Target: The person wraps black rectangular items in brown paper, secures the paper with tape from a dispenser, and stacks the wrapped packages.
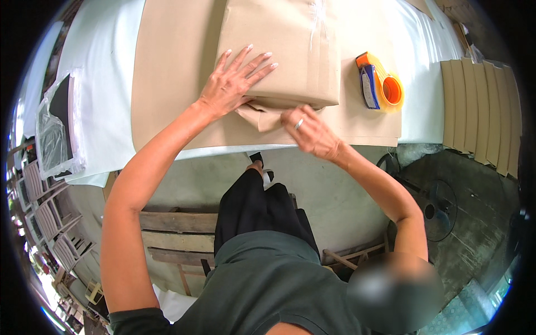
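Observation:
A box wrapped in brown paper (273, 53) lies in front of me, with shiny clear tape along its top. My left hand (228, 86) rests on its near left part, fingers spread flat; the thumb lies by the near edge. From the box's near end a folded flap of wrapping paper (259, 118) sticks out towards me. My right hand (312, 133), with a ring on one finger, is closed at the flap's right corner, its fingertips partly hidden and slightly blurred. Right of the box sits an orange tape dispenser (385, 84) with a blue side.
Under the box spreads a large brown paper sheet (170, 78) on a white-covered table (100, 100). A plastic-wrapped dark item (61, 125) lies at the left edge. Folded brown cardboard (480, 111) is stacked at right. Below are a wooden bench (178, 223) and a fan (432, 212).

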A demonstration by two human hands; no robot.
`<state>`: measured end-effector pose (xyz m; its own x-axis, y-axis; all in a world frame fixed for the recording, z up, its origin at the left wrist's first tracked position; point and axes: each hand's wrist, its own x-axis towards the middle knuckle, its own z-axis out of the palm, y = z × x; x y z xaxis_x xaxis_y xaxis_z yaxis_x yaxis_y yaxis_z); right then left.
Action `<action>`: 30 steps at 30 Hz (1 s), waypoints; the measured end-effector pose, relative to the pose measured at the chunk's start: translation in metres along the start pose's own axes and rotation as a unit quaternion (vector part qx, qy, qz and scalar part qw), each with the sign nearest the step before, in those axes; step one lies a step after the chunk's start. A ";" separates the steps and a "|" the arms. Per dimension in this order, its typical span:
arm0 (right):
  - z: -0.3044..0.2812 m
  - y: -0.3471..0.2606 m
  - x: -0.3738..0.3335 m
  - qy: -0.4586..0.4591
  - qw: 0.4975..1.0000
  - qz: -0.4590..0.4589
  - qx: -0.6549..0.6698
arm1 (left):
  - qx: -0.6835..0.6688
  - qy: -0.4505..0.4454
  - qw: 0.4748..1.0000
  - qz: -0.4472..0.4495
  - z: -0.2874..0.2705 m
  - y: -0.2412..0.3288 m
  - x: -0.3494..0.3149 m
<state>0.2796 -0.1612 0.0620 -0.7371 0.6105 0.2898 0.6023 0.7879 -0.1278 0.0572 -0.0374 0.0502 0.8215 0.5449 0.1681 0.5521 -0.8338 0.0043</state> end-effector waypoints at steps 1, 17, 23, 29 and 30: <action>-0.002 0.006 0.002 0.020 0.999 0.041 0.017 | -0.010 0.013 1.000 -0.005 0.001 0.000 -0.001; 0.027 0.000 0.017 0.116 0.971 0.190 -0.093 | -0.026 -0.009 1.000 -0.004 -0.001 -0.004 0.000; 0.007 0.014 0.022 0.087 0.978 0.191 -0.019 | -0.236 -0.070 0.966 0.078 -0.014 -0.044 -0.006; -0.006 0.015 0.031 0.092 0.962 0.251 0.053 | 0.017 0.017 0.995 0.092 -0.003 -0.031 -0.012; -0.007 0.016 0.032 0.089 0.962 0.252 0.053 | -0.012 0.051 0.995 0.081 -0.003 -0.031 -0.012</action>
<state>0.2676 -0.1295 0.0763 -0.2902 0.9007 0.3234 0.8280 0.4058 -0.3871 0.0302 -0.0186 0.0506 0.8799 0.3925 0.2679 0.4092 -0.9124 -0.0069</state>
